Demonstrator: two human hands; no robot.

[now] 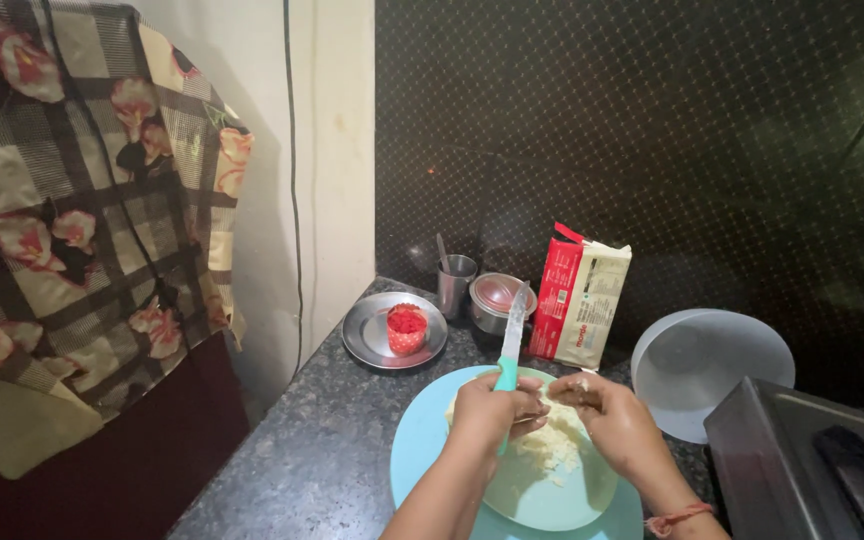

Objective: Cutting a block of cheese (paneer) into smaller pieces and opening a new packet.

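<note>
My left hand (492,405) is closed around the teal handle of a knife (512,335), blade pointing away toward the far wall. My right hand (612,420) pinches a crumb of the pale crumbly block (547,445), fingers narrow. The block sits on a light plate (552,505) on the blue board (422,450). Farther left stands a red cup (407,330) on a steel plate (372,345); a white bowl (712,365) lies right.

Steel plate (394,332) glossy; countertop (322,440) speckled stone, prob. granite; knife (510,345) metal blade, plastic handle.
</note>
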